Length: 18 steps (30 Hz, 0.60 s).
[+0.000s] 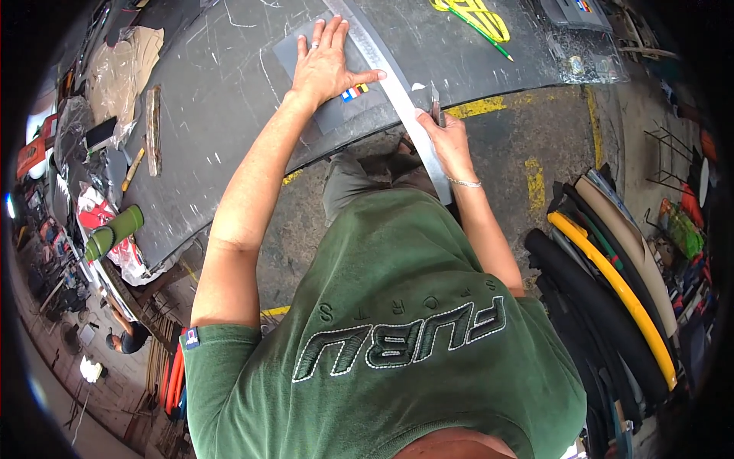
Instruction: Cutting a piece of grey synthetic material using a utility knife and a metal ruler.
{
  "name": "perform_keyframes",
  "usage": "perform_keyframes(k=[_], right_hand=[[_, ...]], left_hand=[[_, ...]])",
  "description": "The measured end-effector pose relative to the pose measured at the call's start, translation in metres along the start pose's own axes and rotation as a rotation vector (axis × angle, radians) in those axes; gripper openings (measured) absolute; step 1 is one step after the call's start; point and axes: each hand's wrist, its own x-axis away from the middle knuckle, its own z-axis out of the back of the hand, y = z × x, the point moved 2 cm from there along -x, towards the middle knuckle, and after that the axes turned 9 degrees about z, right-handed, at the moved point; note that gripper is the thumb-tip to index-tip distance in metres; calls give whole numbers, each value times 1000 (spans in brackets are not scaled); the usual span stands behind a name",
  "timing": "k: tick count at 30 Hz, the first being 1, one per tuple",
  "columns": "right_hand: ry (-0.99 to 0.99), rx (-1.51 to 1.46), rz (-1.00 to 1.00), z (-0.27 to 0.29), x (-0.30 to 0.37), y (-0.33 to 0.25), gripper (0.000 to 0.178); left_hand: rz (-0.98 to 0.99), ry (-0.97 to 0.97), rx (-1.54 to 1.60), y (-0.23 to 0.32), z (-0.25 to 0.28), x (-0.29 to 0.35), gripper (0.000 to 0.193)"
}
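My left hand (325, 65) lies flat with fingers spread on a dark grey sheet (344, 116) on the black worktable (222, 92). Its thumb presses against a long metal ruler (382, 70) that runs slantwise across the sheet and past the table's near edge. My right hand (445, 139) is closed on a small cutting knife (434, 103), held against the ruler's right edge close to the table's edge. A thin bracelet sits on that wrist.
A green cylinder (115, 233), a wooden stick (153, 130) and a crumpled plastic bag (122, 69) lie on the table's left. A yellow tool with a green pencil (478, 21) lies far right. Rolls of black, yellow and beige material (612, 283) lean at the right. Another person (126, 336) stands lower left.
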Motion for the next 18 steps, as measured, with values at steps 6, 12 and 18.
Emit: perform_keyframes(k=[6, 12, 18], right_hand=[[-15, 210, 74, 9, -1, -18, 37], [-27, 197, 57, 35, 10, -40, 37], [49, 542, 283, 39, 27, -67, 30]], left_hand=[[27, -72, -93, 7, 7, -4, 135], [25, -88, -107, 18, 4, 2, 116], [17, -115, -123, 20, 9, -2, 113]])
